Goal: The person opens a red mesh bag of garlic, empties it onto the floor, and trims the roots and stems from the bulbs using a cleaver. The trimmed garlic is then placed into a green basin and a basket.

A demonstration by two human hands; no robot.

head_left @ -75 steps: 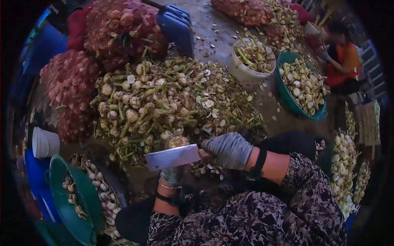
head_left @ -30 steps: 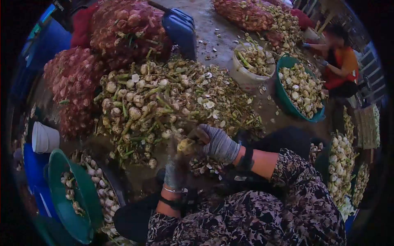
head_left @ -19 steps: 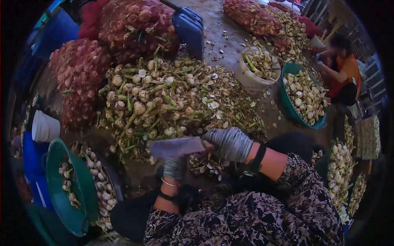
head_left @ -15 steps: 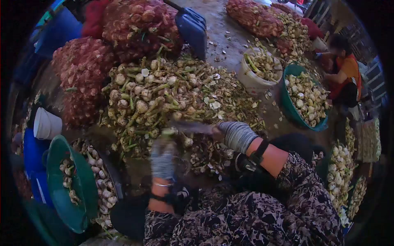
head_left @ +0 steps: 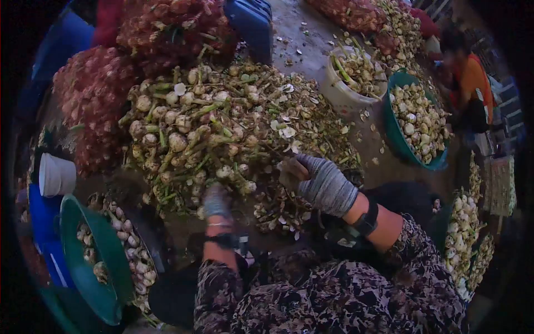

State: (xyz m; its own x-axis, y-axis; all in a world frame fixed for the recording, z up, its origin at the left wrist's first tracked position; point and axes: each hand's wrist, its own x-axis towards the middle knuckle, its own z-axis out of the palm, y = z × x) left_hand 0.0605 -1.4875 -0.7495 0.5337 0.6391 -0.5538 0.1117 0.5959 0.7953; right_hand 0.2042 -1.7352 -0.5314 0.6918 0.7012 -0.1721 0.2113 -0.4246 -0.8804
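Observation:
A large heap of garlic bulbs [head_left: 183, 125] with stalks lies in front of me. My left hand [head_left: 216, 201], in a grey knit glove, is at the heap's near edge; motion blur smears its fingers, so I cannot see what they hold. My right hand [head_left: 328, 186], gloved alike, is closed around a knife [head_left: 291, 173] at the right of the heap. The blade is hard to make out against the scraps. Dark garlic trimmings [head_left: 281, 214] lie below and between my hands.
Red net sacks of garlic [head_left: 94, 106] stand behind left. A green basin [head_left: 92, 267] and a white bucket [head_left: 57, 175] are at left. To the right are a white pail [head_left: 356, 97], a green tub of bulbs [head_left: 417, 125] and a person in orange [head_left: 474, 83].
My left hand has dropped slightly and moved left at the heap's edge. The knife no longer stretches across toward it. My right hand stays nearly in place, and the view has shifted a little.

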